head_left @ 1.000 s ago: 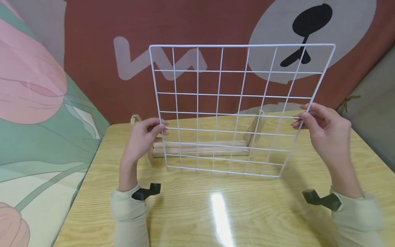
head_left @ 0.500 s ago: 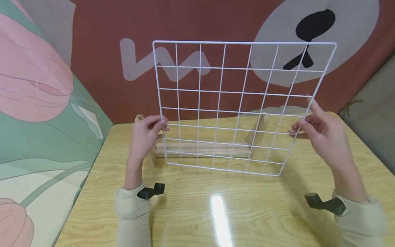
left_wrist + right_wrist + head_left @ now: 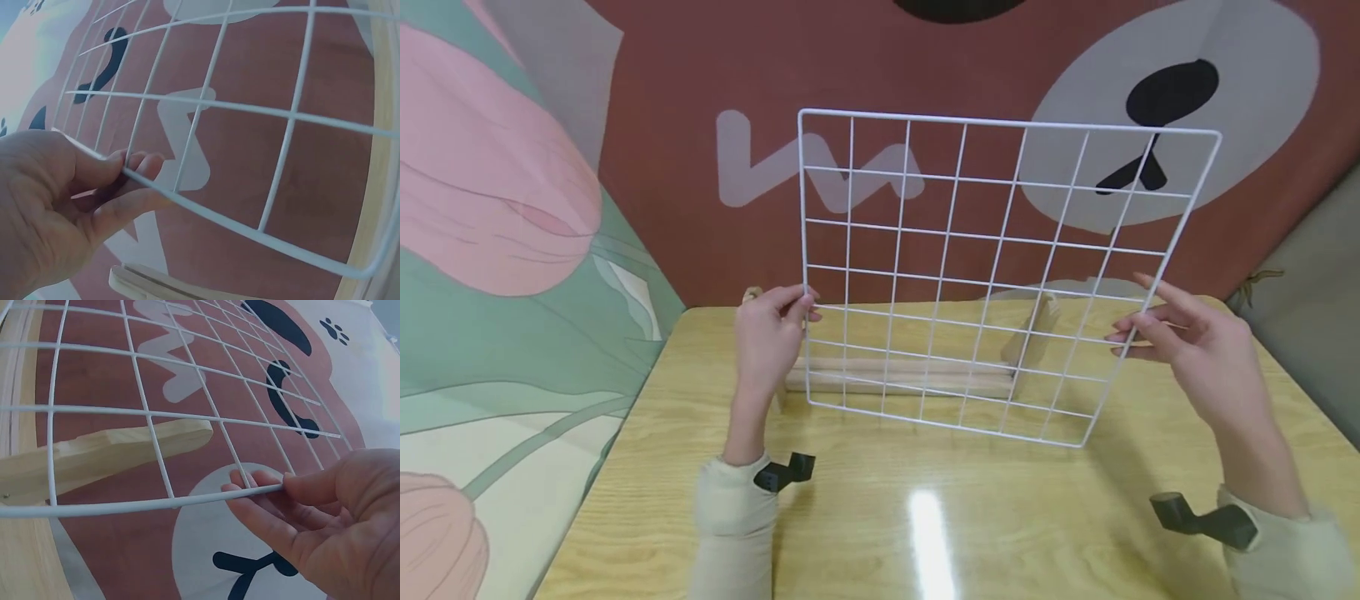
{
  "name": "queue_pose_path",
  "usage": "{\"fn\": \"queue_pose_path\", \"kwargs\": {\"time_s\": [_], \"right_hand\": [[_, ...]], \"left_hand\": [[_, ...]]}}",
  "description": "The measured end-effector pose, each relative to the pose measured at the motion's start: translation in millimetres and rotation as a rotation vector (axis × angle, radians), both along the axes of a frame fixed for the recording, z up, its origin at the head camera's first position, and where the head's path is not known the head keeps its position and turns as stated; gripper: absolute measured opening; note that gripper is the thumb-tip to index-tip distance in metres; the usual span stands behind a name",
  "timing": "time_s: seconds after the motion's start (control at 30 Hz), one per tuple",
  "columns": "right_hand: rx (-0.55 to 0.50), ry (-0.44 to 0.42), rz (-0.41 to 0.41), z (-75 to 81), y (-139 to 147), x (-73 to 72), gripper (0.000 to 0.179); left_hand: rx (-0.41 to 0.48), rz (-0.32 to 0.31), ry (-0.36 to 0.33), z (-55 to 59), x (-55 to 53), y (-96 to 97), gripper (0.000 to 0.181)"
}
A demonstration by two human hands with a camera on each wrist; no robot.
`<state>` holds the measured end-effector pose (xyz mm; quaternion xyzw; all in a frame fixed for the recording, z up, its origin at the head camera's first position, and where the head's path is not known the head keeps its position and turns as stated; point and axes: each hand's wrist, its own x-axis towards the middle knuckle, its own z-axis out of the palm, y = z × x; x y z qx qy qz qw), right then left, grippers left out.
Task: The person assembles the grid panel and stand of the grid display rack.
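A white wire grid panel (image 3: 942, 279) stands nearly upright above the table, its lower right corner a little lower than its left. My left hand (image 3: 767, 333) pinches the panel's left edge between thumb and fingers, below mid-height. On the opposite edge my right hand (image 3: 1206, 358) grips the wire with its thumb in front and fingertips behind, the index finger stretched up along the edge. Both wrist views show the thumbs at the rim wire. Behind the panel is a light wooden rack (image 3: 906, 370) with long slats and side pieces, partly hidden by wires and the left hand.
The wood-grain table (image 3: 850, 500) carries a bright light reflection near its front. A red-brown printed backdrop (image 3: 850, 50) rises directly behind it, with a floral cloth (image 3: 497, 192) at left. A wooden side piece (image 3: 125, 442) of the rack points upward close behind the panel.
My right hand has slid down the panel's right edge, its index finger now extended. The panel's right side has dipped slightly. The head view has shifted; the left hand keeps its hold.
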<state>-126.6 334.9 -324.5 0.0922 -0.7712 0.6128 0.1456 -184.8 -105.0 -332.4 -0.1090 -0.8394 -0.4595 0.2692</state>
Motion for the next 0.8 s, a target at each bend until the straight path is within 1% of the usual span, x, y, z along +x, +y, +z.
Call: {"fn": "queue_pose_path", "kwargs": {"time_s": [0.03, 0.07, 0.13, 0.23, 0.3, 0.4, 0.53, 0.57, 0.63, 0.73, 0.8], "right_hand": [[-0.042, -0.013, -0.004, -1.1, 0.5, 0.6, 0.037], [-0.058, -0.026, -0.019, -2.0, 0.6, 0.7, 0.028], [-0.129, -0.027, -0.015, -3.0, 0.2, -0.8, 0.015], [-0.184, -0.008, -0.015, -2.2, -0.9, -5.6, 0.008], [-0.202, 0.000, -0.027, -0.5, -1.3, -9.2, 0.007], [-0.177, -0.013, -0.063, 2.5, -0.2, -12.8, 0.006], [-0.174, -0.031, -0.079, 5.7, 1.7, -16.1, 0.006], [-0.174, -0.031, -0.079, 6.5, 2.0, -17.2, 0.006], [-0.143, -0.020, -0.093, 8.5, 2.2, -20.3, 0.006], [-0.054, -0.002, -0.134, 12.3, 3.0, -26.4, 0.006], [-0.014, 0.008, -0.152, 15.2, 3.7, -30.8, 0.008]], "left_hand": [[-0.005, 0.013, 0.020, -1.4, -0.5, 1.6, 0.012], [-0.003, 0.020, 0.037, -2.6, -1.1, 2.9, 0.011], [0.009, 0.028, 0.061, -5.0, -2.2, 4.0, 0.011], [0.038, 0.023, 0.067, -7.2, -3.3, 3.9, 0.011], [0.057, 0.013, 0.048, -7.9, -3.7, 3.1, 0.012], [0.082, -0.006, 0.003, -8.4, -4.4, 1.9, 0.013], [0.132, -0.048, -0.040, -7.9, -6.1, 1.5, 0.014], [0.145, -0.059, -0.042, -7.3, -7.1, 1.6, 0.014], [0.178, -0.083, -0.041, -5.9, -10.6, 1.8, 0.014], [0.214, -0.116, -0.025, -2.7, -17.5, 1.7, 0.014], [0.231, -0.134, -0.018, -0.8, -22.0, 1.0, 0.015]]}}
